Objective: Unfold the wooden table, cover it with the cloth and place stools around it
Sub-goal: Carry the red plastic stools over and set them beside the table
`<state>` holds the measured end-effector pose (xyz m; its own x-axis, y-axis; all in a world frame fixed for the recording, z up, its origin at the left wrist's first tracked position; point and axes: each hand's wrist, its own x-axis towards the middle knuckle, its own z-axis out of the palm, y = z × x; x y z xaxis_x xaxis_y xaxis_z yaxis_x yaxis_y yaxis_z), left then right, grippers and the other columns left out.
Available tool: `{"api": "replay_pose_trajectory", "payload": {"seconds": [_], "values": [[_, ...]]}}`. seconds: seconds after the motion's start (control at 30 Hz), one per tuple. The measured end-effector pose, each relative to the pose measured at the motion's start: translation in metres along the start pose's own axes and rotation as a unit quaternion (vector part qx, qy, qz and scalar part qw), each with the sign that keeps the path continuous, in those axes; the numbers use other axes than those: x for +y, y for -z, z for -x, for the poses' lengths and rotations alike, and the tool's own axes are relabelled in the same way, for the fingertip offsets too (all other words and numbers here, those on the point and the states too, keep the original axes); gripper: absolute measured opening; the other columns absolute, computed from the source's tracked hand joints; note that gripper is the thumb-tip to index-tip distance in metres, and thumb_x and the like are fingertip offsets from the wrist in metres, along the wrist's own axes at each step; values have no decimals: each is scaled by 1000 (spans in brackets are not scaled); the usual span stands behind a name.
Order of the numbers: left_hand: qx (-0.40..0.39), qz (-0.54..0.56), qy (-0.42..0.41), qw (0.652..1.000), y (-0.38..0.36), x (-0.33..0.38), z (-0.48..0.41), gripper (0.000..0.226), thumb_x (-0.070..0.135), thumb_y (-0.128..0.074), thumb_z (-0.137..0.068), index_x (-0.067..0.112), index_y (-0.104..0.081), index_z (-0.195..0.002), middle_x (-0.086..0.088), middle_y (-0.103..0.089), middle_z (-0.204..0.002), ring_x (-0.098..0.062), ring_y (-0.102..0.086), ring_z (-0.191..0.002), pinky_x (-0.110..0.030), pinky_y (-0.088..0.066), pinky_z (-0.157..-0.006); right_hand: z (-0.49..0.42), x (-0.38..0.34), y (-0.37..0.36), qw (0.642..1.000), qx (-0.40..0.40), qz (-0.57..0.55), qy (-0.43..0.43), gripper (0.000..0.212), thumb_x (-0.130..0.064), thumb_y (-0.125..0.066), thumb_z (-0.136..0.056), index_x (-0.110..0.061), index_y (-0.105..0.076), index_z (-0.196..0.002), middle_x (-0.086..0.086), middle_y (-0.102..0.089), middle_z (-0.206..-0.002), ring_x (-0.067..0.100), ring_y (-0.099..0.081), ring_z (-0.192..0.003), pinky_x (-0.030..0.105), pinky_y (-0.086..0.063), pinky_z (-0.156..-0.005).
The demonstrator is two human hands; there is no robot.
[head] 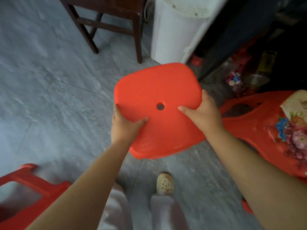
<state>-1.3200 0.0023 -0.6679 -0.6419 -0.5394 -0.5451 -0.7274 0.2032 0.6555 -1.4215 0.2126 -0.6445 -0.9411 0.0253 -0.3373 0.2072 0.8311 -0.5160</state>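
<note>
**A:** What have the grips got?

**B:** The left grip (123, 128) and right grip (203, 113) are both clamped on the near edge of the red square plastic stool (157, 87). The thumbs lie on the seat either side of its centre hole, and the fingers are tucked under the rim. It looks to be held off the grey marbled floor (49, 80), with its legs hidden.

**A:** How should it go down?

**B:** Level, I'd say, with all the legs landing together. Set it just beside the red flower-printed cloth (259, 130) to the right of the right grip, which seems to cover the table, and keep it off the hem. A second red plastic stool (29, 180) sits below and left of the left grip, so space them apart.

**A:** Any containers?

**B:** A clear jar (234, 82) stands beyond the right grip. It holds coloured bits too blurred to name.
</note>
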Motion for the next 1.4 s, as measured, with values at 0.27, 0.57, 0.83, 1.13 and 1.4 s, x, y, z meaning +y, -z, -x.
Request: {"api": "replay_pose_trajectory", "payload": {"seconds": [0.27,0.57,0.83,1.13,1.4], "values": [[78,76,-33,993,290,27,37,108,50,-83,-59,28,-25,-147,4,-45,-142,-17,-49,-125,-41,-42,-102,129,-269,11,997,28,5,76,99,-53,-76,-62,-8,-33,-141,17,-45,-137,33,-41,-127,41,-35,-106],[300,156,-41,940,588,14,83,113,52,-84,-56,30,-22,-148,9,-42,-144,-11,-46,-127,-42,-41,-104,232,-562,-28,960,-81,-41,264,105,-63,-71,-58,-12,-33,-142,15,-44,-138,31,-44,-127,44,-38,-105],[488,152,1,859,748,0,86,105,35,-85,-64,29,-22,-148,13,-41,-140,-4,-46,-117,-23,-35,-90,262,-772,-100,880,-190,-41,433,97,-45,-80,-63,-13,-32,-141,11,-45,-136,26,-46,-125,41,-40,-104],[594,194,142,768,853,-59,73,116,55,-81,-54,27,-21,-149,3,-44,-144,-16,-49,-125,-40,-43,-101,308,-951,-204,753,-311,38,579,103,-44,-82,-61,-15,-29,-144,8,-43,-140,28,-43,-127,42,-39,-104],[668,252,243,656,904,-134,89,118,60,-77,-49,26,-23,-149,3,-48,-140,-15,-52,-121,-37,-44,-100,410,-1042,-298,628,-399,106,660,103,-44,-80,-67,-14,-24,-147,9,-40,-141,28,-42,-128,41,-38,-103]]}}
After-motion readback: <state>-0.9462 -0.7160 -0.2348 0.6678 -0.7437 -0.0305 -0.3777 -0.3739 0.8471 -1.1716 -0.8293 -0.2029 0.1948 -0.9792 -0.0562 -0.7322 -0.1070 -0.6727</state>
